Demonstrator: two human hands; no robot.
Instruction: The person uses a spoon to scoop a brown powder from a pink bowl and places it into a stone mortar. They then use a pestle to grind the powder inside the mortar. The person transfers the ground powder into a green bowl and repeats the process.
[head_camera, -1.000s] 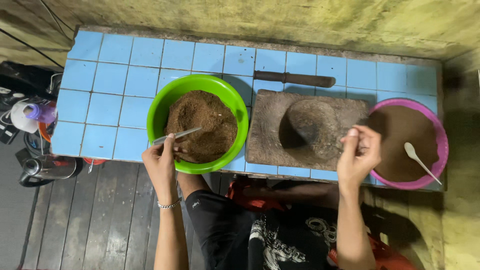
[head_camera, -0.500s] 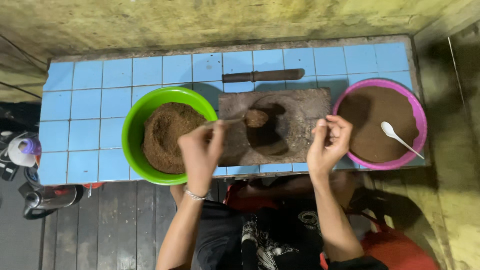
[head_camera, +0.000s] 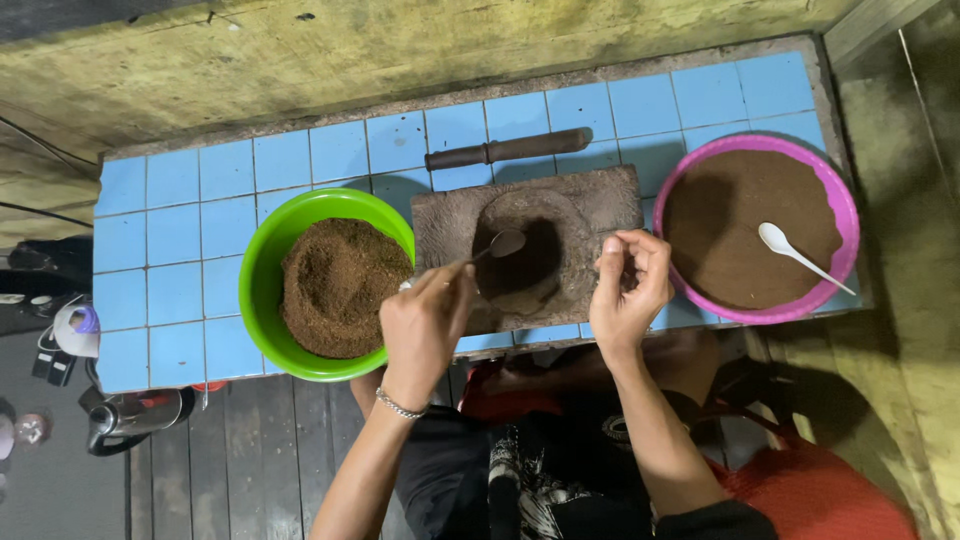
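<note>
a: moved since half a second back: left hand (head_camera: 425, 325) drawn nearer and a touch lower, metal spoon (head_camera: 500, 245) now tipped over the hollow of the stone mortar (head_camera: 528, 245), bowl of the spoon looking emptied. earlier heaped with brown powder, now bare.

b: meaning a spoonful gone into the hollow, by the look of it. left fingers (head_camera: 440, 285) clenched round the spoon's handle?

a: yes, pinched tight on it. right hand (head_camera: 628, 290) resting on the near right edge of the mortar, fingers curled in; holding anything or not, cannot tell.

b: and the powder?

a: coarse brown heap in the green bowl (head_camera: 262, 290), left of the mortar, touching it. finer, darker powder filling the pink bowl (head_camera: 845, 215) on the right, white spoon (head_camera: 800, 255) lying in it.

b: anything else on the worktop (head_camera: 170, 270)?

a: dark wooden pestle (head_camera: 508, 149) lying on the blue tiles just beyond the mortar, untouched. kettle (head_camera: 130, 420) down on the floor, near left.
</note>
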